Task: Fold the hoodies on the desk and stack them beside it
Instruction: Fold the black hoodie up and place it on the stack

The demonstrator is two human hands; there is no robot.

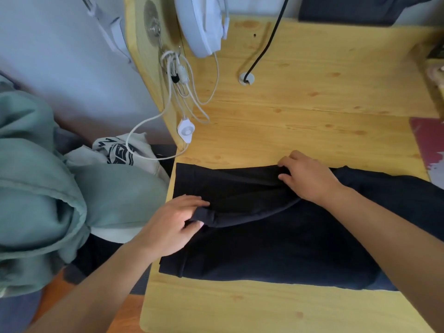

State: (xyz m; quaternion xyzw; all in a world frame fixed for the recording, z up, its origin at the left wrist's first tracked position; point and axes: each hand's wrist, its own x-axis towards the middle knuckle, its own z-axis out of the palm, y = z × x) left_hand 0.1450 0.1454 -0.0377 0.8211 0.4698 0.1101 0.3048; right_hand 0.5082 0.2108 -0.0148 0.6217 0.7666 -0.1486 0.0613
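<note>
Dark hoodie [276,248] flat on counter [312,97]; left hand [173,227] fingers pinching its cuff, right hand [310,176] fingers pinching its far fold.

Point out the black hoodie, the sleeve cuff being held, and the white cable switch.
black hoodie [276,248]: head view, on the flat body panel.
sleeve cuff [204,216]: head view, on the cuff end pinched by the left hand [173,227].
white cable switch [185,131]: head view, on its round face.

Dark hoodie [276,248] partly under forearms, cut off at right edge.
</note>
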